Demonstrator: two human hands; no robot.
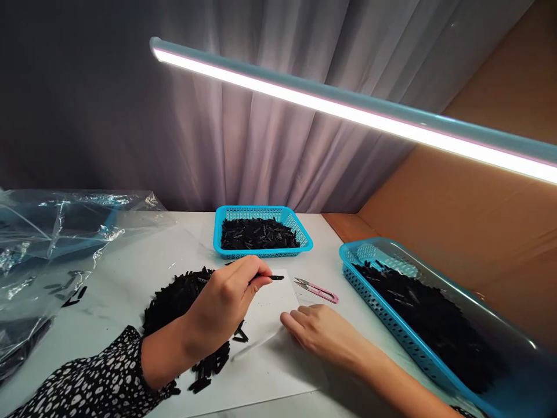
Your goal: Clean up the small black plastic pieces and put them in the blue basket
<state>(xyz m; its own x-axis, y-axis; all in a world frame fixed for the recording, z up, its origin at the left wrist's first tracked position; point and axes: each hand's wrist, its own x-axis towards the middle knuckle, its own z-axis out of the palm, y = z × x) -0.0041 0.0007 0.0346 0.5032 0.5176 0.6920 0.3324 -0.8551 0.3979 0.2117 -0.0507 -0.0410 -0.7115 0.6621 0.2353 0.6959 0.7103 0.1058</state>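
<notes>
My left hand (237, 287), above the white sheet of paper, pinches a thin black strip (277, 277) whose end sticks out past thumb and forefinger. A heap of similar black pieces (174, 305) lies under and beside that wrist, partly hidden by the forearm. My right hand (315, 331) rests low on the right part of the paper (270, 371). Its fingers are curled together and closed; whatever is under them, if anything, is hidden. Just beyond it lies a pair of pink thread snips (317, 289), blades pointing left.
A blue basket (261, 254) of black pieces stands at the back. Another, longer blue basket (383, 325) with a dark pile is at right. Clear plastic bags (56, 232) cover the left side, near a few loose pieces (75, 297). A lit tube lamp (348, 113) hangs overhead.
</notes>
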